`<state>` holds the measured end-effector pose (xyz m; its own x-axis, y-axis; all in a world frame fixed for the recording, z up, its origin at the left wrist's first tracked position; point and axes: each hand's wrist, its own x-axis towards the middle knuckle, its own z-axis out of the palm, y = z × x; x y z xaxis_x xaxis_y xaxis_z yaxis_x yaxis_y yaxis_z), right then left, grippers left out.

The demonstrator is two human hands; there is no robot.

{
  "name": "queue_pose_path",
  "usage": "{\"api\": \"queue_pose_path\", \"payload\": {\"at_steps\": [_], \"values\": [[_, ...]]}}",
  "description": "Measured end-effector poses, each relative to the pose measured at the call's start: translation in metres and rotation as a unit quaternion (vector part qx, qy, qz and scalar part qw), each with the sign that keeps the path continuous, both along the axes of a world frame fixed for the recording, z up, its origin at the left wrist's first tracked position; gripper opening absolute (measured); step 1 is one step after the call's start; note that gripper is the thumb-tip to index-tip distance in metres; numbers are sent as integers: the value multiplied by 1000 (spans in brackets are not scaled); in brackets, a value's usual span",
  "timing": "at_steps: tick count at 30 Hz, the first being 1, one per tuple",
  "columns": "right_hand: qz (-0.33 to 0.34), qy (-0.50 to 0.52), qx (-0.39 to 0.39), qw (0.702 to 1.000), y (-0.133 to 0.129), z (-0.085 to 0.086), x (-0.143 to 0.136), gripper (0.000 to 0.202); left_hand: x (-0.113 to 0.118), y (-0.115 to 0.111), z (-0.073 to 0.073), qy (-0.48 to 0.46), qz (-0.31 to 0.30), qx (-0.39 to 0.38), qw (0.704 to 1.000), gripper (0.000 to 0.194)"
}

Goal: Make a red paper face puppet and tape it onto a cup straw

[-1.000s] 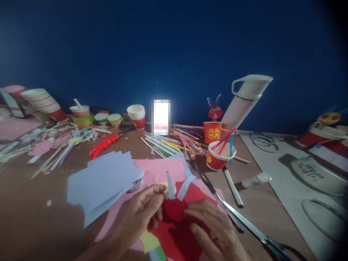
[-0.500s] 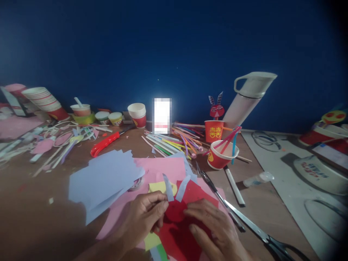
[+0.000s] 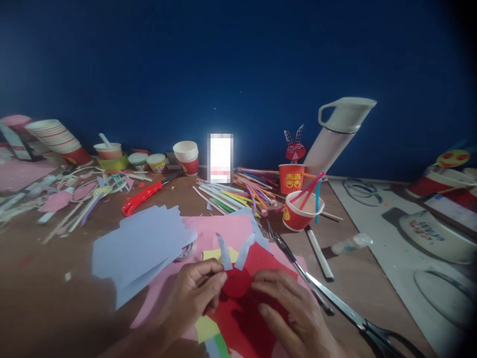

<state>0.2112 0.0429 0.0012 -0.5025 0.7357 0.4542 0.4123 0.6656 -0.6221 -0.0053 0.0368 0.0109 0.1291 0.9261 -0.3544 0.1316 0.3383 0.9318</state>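
Observation:
My left hand [image 3: 196,293] pinches the left edge of a round red paper cutout [image 3: 236,282] between thumb and fingertips. Two light-blue paper strips [image 3: 244,252] stand up from its top like ears. On the cutout's right, my right hand [image 3: 292,303] has its fingers stretched out and thumb apart. Its fingertips are at the cutout's right edge; whether they press on it I cannot tell. Beneath both hands lie a red paper sheet [image 3: 248,330] and pink paper [image 3: 156,298], with pieces of yellow paper [image 3: 206,328] around them.
Blue paper sheets [image 3: 137,248] lie at left, a red-handled utility knife [image 3: 141,198] behind. Large scissors [image 3: 345,308] and a pen-like black tool [image 3: 285,247] lie at right. Further back are colored sticks [image 3: 223,195], a red cup [image 3: 292,180] with a rabbit-like figure, and a pitcher [image 3: 335,134].
The red cutout with its blue strips has shifted slightly left and up and turned a little. My left hand keeps its pinch; the whole view has drifted slightly.

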Motion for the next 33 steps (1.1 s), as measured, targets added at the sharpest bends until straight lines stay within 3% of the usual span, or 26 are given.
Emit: {"api": "queue_pose_path", "payload": {"at_steps": [7, 17, 24, 33], "values": [[-24, 1, -37, 999, 4, -5, 3, 19, -4, 4, 11, 3, 41, 21, 999, 30], [-107, -94, 7, 990, 30, -6, 23, 16, -18, 11, 23, -75, 198, 71, 975, 25], [-194, -263, 96, 940, 40, -9, 31, 18, -15, 12, 24, -94, 199, 78, 972, 23], [-238, -368, 86, 895, 47, -6, 41, 16, -12, 11, 16, -64, 145, 38, 987, 26]]}}
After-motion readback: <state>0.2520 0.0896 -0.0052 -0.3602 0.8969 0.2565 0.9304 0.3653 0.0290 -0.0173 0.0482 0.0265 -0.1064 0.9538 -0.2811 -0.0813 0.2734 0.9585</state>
